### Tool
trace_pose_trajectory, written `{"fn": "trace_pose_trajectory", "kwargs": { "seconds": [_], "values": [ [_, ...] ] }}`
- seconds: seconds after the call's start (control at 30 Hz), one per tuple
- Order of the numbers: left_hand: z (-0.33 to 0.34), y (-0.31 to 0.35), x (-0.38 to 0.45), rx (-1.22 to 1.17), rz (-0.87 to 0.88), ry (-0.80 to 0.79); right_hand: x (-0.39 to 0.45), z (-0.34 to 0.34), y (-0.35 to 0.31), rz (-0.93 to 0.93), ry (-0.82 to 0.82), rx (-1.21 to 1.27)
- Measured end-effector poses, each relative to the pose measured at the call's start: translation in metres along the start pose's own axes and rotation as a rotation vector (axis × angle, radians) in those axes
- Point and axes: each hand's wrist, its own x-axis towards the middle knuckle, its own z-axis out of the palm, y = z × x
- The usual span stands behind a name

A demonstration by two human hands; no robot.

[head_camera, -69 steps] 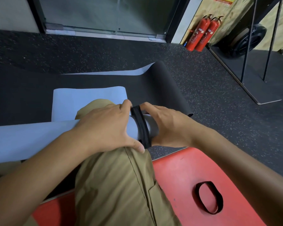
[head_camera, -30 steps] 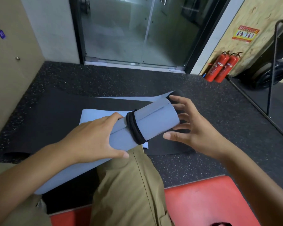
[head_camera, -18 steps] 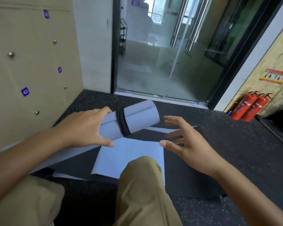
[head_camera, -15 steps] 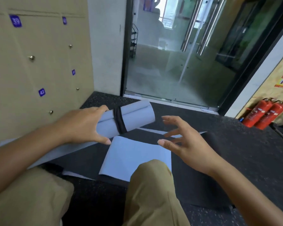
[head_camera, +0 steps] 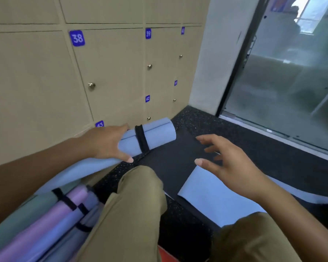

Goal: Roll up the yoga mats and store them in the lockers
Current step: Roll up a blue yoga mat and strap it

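Head view: left hand (head_camera: 104, 143) grips the rolled blue yoga mat (head_camera: 151, 136), its black strap (head_camera: 142, 139) just beyond the fingertips, likely aiming toward the lockers (head_camera: 110, 72); right hand (head_camera: 225, 165) hovers spread, empty.

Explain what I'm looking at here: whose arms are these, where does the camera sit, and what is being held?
There is no machine: a person wears one wide-angle camera on the head, looking down at their own bare hands and bent knees in khaki trousers.

The left hand grips a rolled pale-blue yoga mat bound by a black elastic strap. The right hand holds nothing, fingers spread above the floor.

On the dark speckled rubber floor lies an unrolled black mat with a pale-blue underside. At lower left are more rolled mats, purple, blue and green. Behind stand beige numbered lockers, all shut, so nothing is stored from this roll yet.
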Motion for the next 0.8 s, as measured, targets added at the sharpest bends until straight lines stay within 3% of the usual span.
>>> {"fn": "trace_pose_trajectory", "kwargs": {
  "seconds": [0.27,0.33,0.4,0.53,0.67,0.8],
  "values": [
    [0.080,-0.093,-0.051,-0.254,-0.299,-0.086,0.059,0.099,-0.052,-0.117,-0.206,0.181],
    [0.107,-0.115,-0.053,-0.318,-0.430,-0.035,0.073,0.128,-0.062,-0.135,-0.264,0.202],
    [0.132,-0.130,-0.061,-0.415,-0.669,0.016,0.087,0.157,-0.068,-0.140,-0.324,0.192],
    [0.182,-0.160,-0.086,-0.460,-0.579,-0.156,0.111,0.211,-0.072,-0.105,-0.435,0.144],
    [0.270,-0.189,-0.097,-0.525,-0.651,-0.190,0.131,0.251,-0.067,-0.074,-0.517,0.053],
    [0.298,-0.196,-0.101,-0.527,-0.547,-0.230,0.142,0.275,-0.056,-0.046,-0.585,-0.021]
  ]
}}
